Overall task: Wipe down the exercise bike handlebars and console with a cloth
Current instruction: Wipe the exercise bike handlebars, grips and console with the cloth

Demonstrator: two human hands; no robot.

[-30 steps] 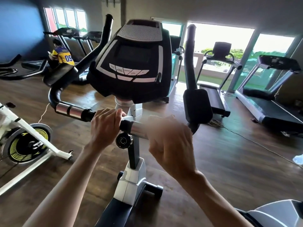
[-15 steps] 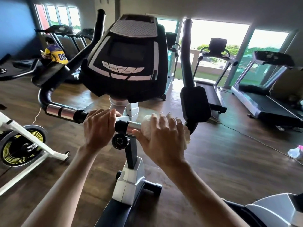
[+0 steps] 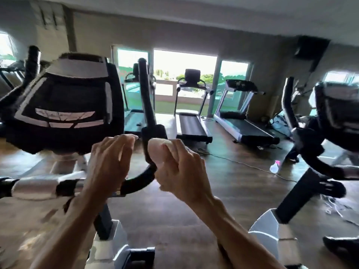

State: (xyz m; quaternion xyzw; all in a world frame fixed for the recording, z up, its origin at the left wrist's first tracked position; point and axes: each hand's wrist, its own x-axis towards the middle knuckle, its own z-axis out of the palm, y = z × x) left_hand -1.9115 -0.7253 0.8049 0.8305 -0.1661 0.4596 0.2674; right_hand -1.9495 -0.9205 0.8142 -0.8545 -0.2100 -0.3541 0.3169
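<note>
While the frame is smearing with motion blur, the right hand [image 3: 180, 171] is gripping a pale cloth [image 3: 158, 152], fingers curled round it, and pressing it against the black upright bend of the handlebars [image 3: 147, 133]. The cloth is sitting on the right side of that bar, just where the curved grip is rising from the horizontal section; how far it is wrapping behind the bar, cannot tell.

Left hand [image 3: 110, 162] is hovering over the horizontal bar just left of the bend, fingers extended and loosely arched, tips pointing forward. Whether the palm is actually touching the bar is unclear; the fingers are not closing round anything visible.

Console [image 3: 66, 105], black with silver trim and a row of pale buttons, is sitting up and left of both hands, well apart from the cloth. A chrome section of the bar [image 3: 37, 186] is showing at lower left.

Treadmills [image 3: 191, 125] are standing by the bright windows at the back. A second bike [image 3: 330, 133] is standing at right. A spray bottle [image 3: 274, 167] is lying on the wooden floor [image 3: 233, 181] between them
</note>
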